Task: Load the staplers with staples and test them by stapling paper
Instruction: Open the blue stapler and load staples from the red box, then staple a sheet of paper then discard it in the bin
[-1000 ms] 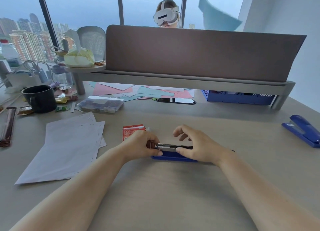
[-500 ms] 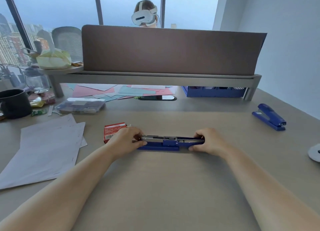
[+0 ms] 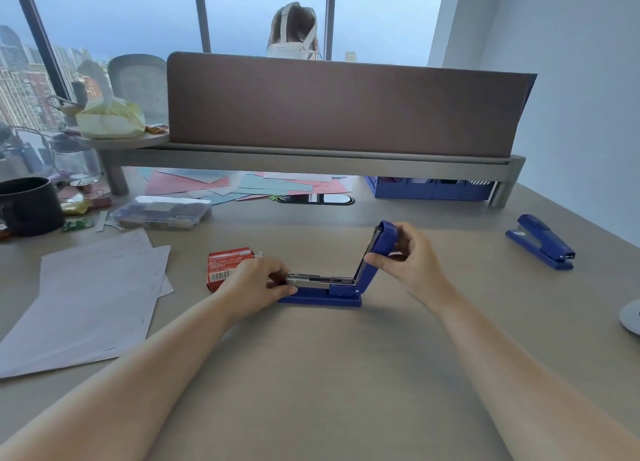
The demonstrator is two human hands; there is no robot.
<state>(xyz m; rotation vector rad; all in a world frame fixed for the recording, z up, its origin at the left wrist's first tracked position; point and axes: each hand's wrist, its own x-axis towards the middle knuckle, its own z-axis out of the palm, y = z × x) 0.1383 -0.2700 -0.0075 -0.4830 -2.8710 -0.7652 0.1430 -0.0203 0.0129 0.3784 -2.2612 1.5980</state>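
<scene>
Holding blue stapler point(image 3: 325, 292) | lid raised near-upright | metal magazine exposed

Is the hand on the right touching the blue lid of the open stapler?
Touching. The head view shows the right hand pinching the stapler's raised lid, thumb on its near side, fingers wrapped behind.
</scene>
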